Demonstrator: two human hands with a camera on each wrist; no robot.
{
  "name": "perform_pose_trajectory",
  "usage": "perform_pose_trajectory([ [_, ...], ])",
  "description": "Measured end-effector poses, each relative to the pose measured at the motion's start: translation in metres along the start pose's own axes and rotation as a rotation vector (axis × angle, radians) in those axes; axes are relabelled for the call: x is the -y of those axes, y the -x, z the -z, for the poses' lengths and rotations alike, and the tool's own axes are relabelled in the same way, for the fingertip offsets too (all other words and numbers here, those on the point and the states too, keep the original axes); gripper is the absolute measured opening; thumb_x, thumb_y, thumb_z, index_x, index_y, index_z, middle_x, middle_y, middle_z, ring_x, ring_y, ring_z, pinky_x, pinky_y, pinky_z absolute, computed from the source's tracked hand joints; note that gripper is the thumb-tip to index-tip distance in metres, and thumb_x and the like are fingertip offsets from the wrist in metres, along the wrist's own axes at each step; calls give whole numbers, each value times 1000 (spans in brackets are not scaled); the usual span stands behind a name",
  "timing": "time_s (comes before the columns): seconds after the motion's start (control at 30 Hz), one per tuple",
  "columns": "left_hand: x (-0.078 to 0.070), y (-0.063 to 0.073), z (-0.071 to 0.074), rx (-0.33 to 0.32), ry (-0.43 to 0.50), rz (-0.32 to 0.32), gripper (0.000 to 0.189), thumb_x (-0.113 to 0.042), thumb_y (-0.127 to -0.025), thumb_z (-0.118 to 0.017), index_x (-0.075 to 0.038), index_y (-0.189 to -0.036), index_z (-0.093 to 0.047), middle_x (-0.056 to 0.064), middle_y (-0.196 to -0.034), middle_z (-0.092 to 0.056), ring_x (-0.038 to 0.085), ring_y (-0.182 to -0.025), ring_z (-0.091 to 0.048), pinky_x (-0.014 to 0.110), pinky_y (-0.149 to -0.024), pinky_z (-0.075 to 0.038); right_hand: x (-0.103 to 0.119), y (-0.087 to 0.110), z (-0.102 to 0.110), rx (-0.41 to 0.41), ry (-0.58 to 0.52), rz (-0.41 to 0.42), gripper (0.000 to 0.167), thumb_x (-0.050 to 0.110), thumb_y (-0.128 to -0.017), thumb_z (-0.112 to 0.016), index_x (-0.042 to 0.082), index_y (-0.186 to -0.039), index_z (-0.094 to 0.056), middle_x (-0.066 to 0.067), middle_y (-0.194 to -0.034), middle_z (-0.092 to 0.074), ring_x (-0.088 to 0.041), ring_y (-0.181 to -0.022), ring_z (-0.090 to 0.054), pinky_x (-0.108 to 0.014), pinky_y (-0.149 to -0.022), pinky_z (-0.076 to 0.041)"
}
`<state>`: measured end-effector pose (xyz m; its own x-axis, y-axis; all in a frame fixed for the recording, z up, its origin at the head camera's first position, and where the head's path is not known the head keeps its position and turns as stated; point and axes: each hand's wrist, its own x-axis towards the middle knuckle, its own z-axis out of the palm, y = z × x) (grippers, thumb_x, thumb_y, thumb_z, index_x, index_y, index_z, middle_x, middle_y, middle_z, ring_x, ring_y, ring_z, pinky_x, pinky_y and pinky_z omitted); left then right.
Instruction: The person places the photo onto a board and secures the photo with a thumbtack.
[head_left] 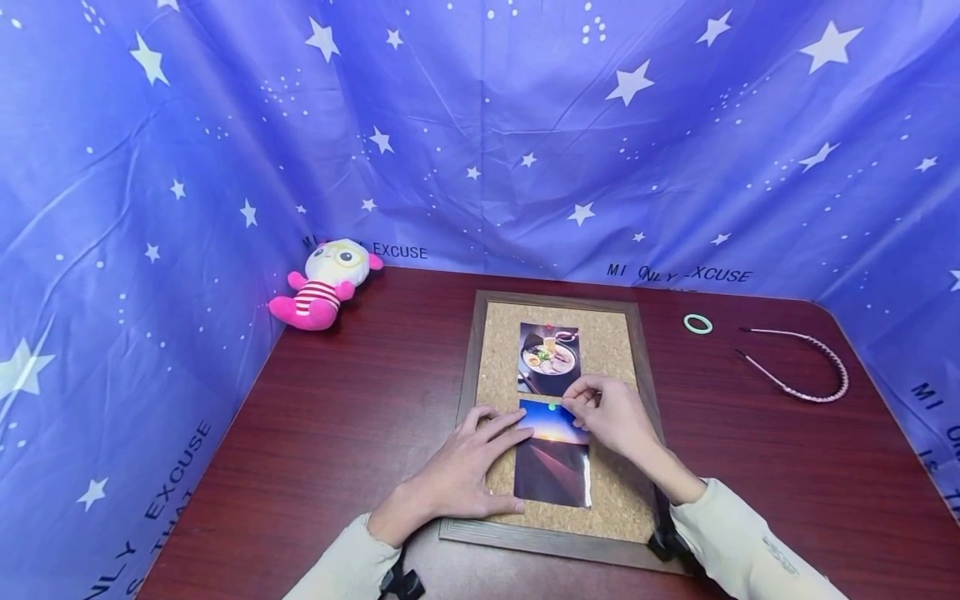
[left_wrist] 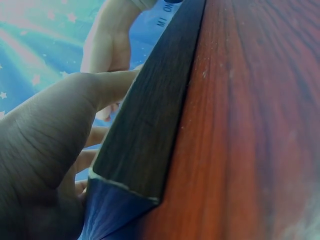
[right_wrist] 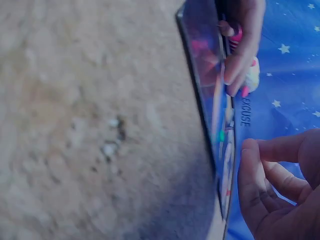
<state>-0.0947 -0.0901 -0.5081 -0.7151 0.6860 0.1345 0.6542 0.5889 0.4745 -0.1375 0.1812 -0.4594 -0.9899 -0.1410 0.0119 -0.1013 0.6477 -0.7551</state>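
Observation:
On the cork board (head_left: 607, 467), a sunset-like photo print (head_left: 553, 467) with a blue upper part lies below a photo of a noodle bowl (head_left: 551, 358). A green pushpin (head_left: 552, 407) marks the lower print's top edge, and a red pushpin (head_left: 549, 327) the upper one's. My left hand (head_left: 472, 467) rests spread at the lower print's left side, fingertips on its upper left and thumb by its lower edge. Beside the green pin, my right hand (head_left: 611, 414) has thumb and index fingertips together; in the right wrist view nothing shows between those fingertips (right_wrist: 249, 145).
A wooden frame (left_wrist: 145, 105) borders the board on a dark red table (head_left: 360, 400). A pink and white plush toy (head_left: 326, 283) sits at the back left. To the right lie a pale green ring (head_left: 697, 324) and a headband (head_left: 806, 396). Starry blue cloth (head_left: 480, 125) hangs behind.

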Motion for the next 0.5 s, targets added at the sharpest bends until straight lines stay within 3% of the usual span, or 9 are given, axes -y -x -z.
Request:
perform_pose_trajectory([
  [0.27,0,2,3,6,47,30,100,-63,-86,-89,-23,-168,-50,2,-180,-34,31,-152,-37,60,-118,-45,-2,11,15,-33,-11,10,6,8,-97,-85,8,-92,-81,0,-74,-75,-10,-64,-70,-24,-54,-51],
  [0.5,0,3,13,3,169,66,97,-58,-91,-86,-23,-171,-45,7,-180,-31,31,-158,-36,62,-119,-45,-12,32,29,-85,12,16,5,15,-99,-85,11,-97,-83,2,-73,-74,-7,-59,-65,-24,-55,-50],
])
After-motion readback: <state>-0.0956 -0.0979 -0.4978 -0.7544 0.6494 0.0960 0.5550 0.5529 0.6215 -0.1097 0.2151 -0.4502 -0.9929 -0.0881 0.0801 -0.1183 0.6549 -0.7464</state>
